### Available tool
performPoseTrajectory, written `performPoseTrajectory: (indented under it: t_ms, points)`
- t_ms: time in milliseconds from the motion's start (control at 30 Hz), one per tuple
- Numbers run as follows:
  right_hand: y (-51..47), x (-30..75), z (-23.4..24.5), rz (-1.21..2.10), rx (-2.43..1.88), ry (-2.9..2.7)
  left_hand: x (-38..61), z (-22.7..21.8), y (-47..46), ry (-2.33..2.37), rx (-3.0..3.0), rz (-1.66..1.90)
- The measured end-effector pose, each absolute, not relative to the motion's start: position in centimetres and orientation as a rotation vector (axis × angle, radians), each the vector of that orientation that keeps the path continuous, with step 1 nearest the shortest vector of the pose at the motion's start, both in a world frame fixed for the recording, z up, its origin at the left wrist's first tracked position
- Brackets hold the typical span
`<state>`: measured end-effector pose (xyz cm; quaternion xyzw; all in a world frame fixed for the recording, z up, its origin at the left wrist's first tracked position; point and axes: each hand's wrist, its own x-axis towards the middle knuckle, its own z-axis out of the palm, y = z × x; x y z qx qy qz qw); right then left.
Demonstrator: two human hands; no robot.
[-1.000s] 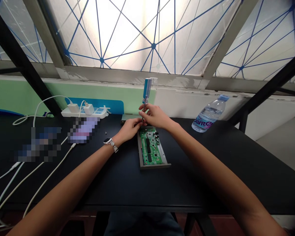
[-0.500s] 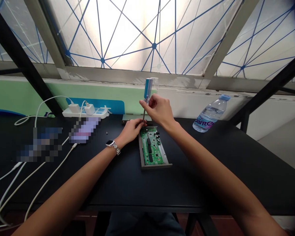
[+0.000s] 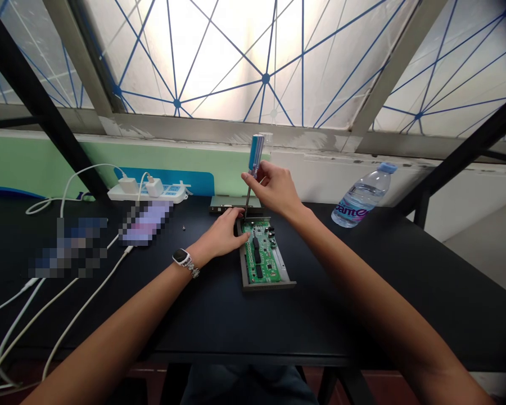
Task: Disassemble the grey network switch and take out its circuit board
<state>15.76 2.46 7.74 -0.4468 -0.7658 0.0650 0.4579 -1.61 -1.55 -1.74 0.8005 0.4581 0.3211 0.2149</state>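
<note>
My right hand is closed round a screwdriver with a blue and clear striped handle. The screwdriver stands nearly upright, its shaft reaching down to the far left corner of a green circuit board. The board sits in a shallow metal case on the black table. My left hand holds the case by its left side, thumb over the board's edge and fingers at the far corner beside the shaft. The screwdriver's tip and any screw under it are too small to make out.
Behind the case lies a flat metal cover or box. A tiny screw-like piece is on the table to the left. Farther left are a phone, white cables and a power strip. A water bottle leans at the right.
My left hand has let go of the screwdriver's lower end and shifted left, its thumb and fingers spreading onto the case's side. My right hand still holds the screwdriver in nearly the same place.
</note>
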Motion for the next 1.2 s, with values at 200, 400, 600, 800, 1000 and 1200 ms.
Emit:
performPoseTrajectory:
  t_ms: [200,400,600,800,1000,1200]
  points:
    - [3.2,16.1,7.4,0.382,-0.932,-1.915,-1.5,-1.8,-1.4,1.243,2.182,0.888]
    - [3.5,16.2,7.1,0.423,-0.884,-1.915,-1.6,-2.1,-1.3,1.241,2.196,0.909]
    - [3.3,16.2,7.2,0.407,-0.936,-1.932,-1.6,-2.2,-1.3,1.224,2.207,0.922]
    - [3.1,16.4,7.5,0.391,-0.993,-1.975,-1.6,-2.2,-1.4,1.224,2.219,0.926]
    - [3.5,16.7,7.4,0.585,-0.841,-1.996,-1.7,-2.1,-1.5,1.215,2.216,0.916]
    - [4.2,16.9,6.9,0.720,-0.764,-1.971,-1.8,-1.6,-2.0,1.207,2.200,0.937]
